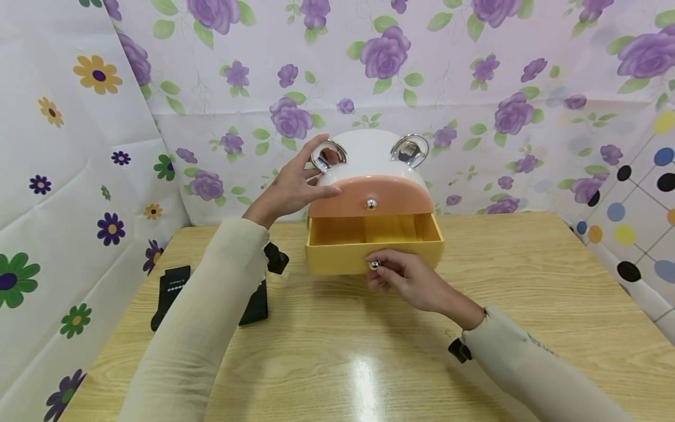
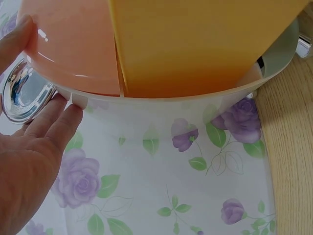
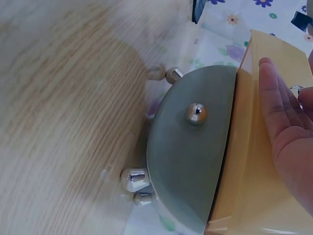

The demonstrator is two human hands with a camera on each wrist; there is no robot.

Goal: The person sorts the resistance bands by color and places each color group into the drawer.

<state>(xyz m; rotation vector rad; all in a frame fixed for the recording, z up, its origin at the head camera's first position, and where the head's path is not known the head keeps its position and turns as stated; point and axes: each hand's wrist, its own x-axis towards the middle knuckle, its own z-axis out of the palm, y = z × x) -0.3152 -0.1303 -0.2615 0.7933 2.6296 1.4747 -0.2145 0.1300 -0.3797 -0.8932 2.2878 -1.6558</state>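
White drawer cabinet (image 1: 366, 152) on wooden table (image 1: 527, 281), near back edge, flowered cloth (image 1: 385, 53) behind. Yellow drawer (image 1: 332, 258) drawn out; orange drawer (image 1: 371, 189) above is in; grey-green front (image 3: 193, 147) below. Right hand (image 1: 413, 284): thumb and finger closed together, pinching the yellow drawer's silver knob (image 1: 374, 265). Left hand (image 1: 290, 189): fingers spread wide, fairly straight, thumb on orange front, 2 fingertips against the white casing beside 1 silver ear (image 2: 29, 93). Dark item (image 1: 255, 306) lies near left sleeve (image 1: 200, 316).

The wrist views' edges cut off both hands (image 2: 34, 152) (image 3: 293, 137) and the yellow drawer (image 2: 186, 54).
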